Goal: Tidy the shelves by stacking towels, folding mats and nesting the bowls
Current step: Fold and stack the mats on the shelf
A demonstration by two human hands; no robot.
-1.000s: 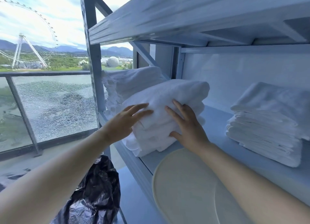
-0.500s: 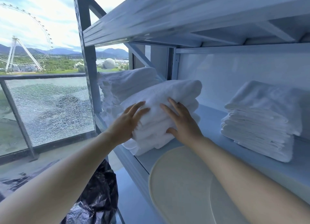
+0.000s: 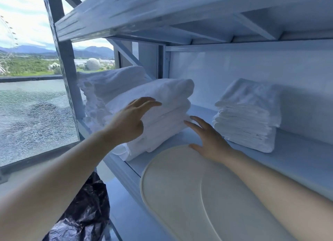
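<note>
Since a moment ago, my right hand (image 3: 209, 141) has slid off the front of the towel stack (image 3: 162, 96) to its lower right corner. My left hand (image 3: 129, 125) has loosened, its fingers now lifted and spread.

Nearest me, low on the left, a crumpled black bag (image 3: 84, 210) sits below the shelf. On the near edge of the shelf board (image 3: 297, 156) lies a flat cream mat (image 3: 180, 186), unfolded, with my right forearm crossing over it.

Just beyond the mat, the right hand is flat with straight fingers. Its tips touch the stack's bottom corner, gripping nothing. The left hand hovers at the stack's front left with straight fingers, also holding nothing. I cannot tell whether its palm touches the cloth.

The stack sits left of centre on the shelf, leaning slightly, its lower layers poking out at the near left. Behind it on the far left is a looser heap of towels (image 3: 108, 84). Well apart on the right is a neat pile of folded cloths (image 3: 248, 118) against the back wall.

I judge the step to be squaring the stack. It would go best with flat palms pressing opposite ends together, tucking in the protruding lower folds without toppling the top.
</note>
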